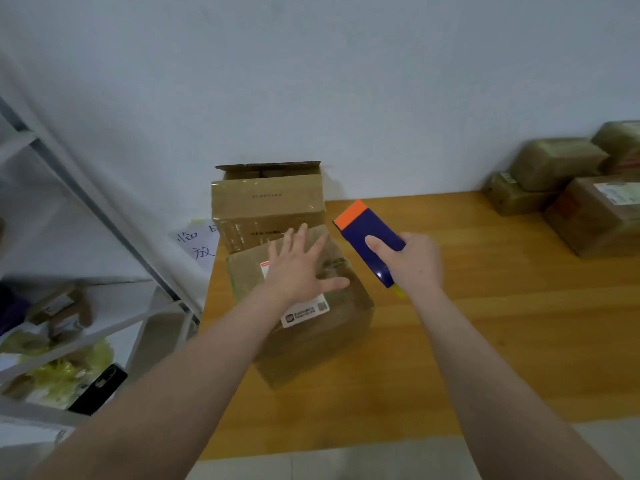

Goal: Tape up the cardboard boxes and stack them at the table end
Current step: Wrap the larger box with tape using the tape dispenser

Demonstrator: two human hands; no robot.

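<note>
A brown cardboard box [322, 337] with a white label stands at the left end of the wooden table [485, 323]. My left hand [299, 270] lies flat on its top with the fingers spread. Behind it against the wall stands a taller cardboard box [266, 206] with one flap raised. My right hand [412, 261] holds a blue tape dispenser [370, 242] with an orange tip, in the air just right of the near box and not touching it.
Several taped boxes [588, 209] are piled at the table's far right. A white metal shelf [69, 306] with parcels, yellow bags and a black phone [100, 389] stands to the left. A paper sign [199, 242] hangs by the table's left corner.
</note>
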